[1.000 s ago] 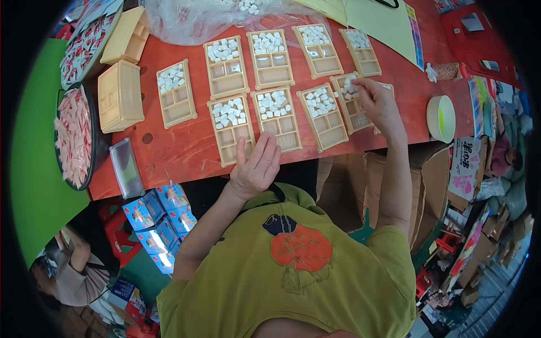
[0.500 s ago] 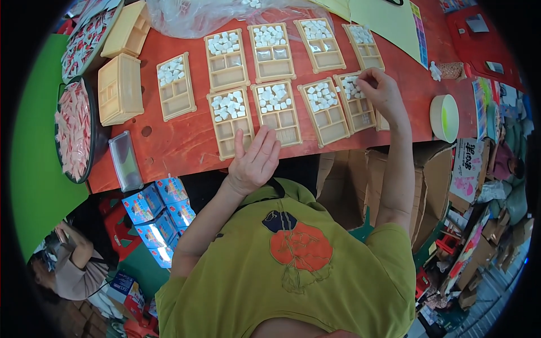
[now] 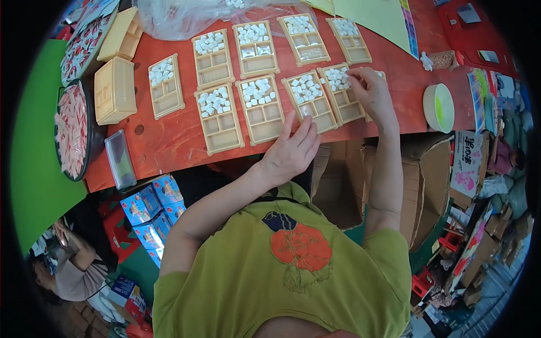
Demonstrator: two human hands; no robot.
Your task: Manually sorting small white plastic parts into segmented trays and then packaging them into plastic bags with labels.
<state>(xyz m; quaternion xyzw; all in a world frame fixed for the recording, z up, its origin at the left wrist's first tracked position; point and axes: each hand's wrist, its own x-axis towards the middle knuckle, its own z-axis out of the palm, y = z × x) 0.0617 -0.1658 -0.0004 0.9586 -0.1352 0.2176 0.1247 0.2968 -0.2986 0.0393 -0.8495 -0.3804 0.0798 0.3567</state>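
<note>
Right hand [image 3: 374, 98]: one, held at the upper right of a beige tray [image 3: 351, 112]. Grip: thumb and fingertips drawn together beside the white cubes [image 3: 338, 79]; whether a cube is pinched between them, I cannot tell from my end.

Left hand [image 3: 288, 155]: one, lying at the near end of the neighbouring tray [image 3: 326, 122], fingertips over its lower compartments. Grip: fingers loosely spread; I cannot confirm contact.

Compartment trays, single: ten I can count plainly on the red tabletop [image 3: 174, 141], four of them in the back row, one set apart to the left; a further one shows partly behind the right wrist. Each of the ten carries white cubes in its far, largest section.

Trays, stacked: one beige stack [image 3: 115, 90] at far left, another [image 3: 125, 36] just behind it.

Sundries: black basin [image 3: 90, 121] of pink-and-white packets [image 3: 72, 132]; clear case [image 3: 120, 160]; pale bowl [image 3: 430, 104] at right, green patch inside; plastic bag [image 3: 189, 21] at the back.
</note>
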